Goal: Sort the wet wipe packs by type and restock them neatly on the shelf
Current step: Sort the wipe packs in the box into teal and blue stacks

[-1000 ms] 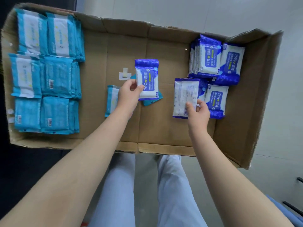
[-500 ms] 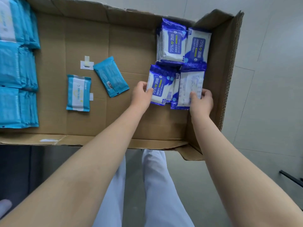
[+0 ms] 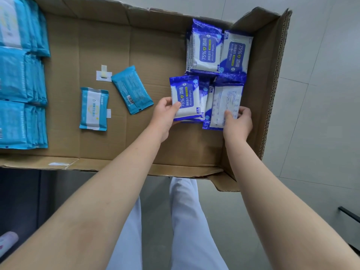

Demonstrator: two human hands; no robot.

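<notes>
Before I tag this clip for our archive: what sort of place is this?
Probably a shop stockroom or storage corner: a big open cardboard box holds sorted stacks of teal wipe packs and blue alcohol wipe packs, beside plain pale tiles.

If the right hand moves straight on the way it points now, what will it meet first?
Probably the far alcohol wipe packs. The right hand pinches a back-facing pack, which would touch them first; depth is unclear.
</notes>
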